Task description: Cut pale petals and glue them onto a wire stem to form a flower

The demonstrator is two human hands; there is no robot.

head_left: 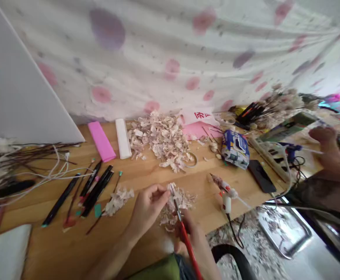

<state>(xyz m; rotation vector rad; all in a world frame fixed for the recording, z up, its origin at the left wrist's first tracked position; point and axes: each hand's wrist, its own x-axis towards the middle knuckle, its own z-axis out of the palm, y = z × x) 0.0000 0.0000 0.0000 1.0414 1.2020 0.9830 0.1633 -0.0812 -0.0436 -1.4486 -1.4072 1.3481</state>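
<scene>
My left hand (148, 206) pinches a small pale paper scrap, just beside the thin blades of red-handled scissors (187, 243), which my right hand (193, 243) grips. Beneath both hands lies a loose heap of pale pink-white paper petals (177, 206). A larger heap of similar petals (161, 140) sits farther up the wooden table (50, 229). Dark stem-like sticks (96, 190) lie to the left of my hands. A smaller petal cluster (117, 201) rests beside them.
A hot glue gun (225, 194) lies right of my hands, near a black phone (261, 177) and a power strip (270, 159). Pink and white paper rolls (101, 140) lie at the back. A co-worker's hand (333, 151) is at the right edge. Cables cross the table's left side.
</scene>
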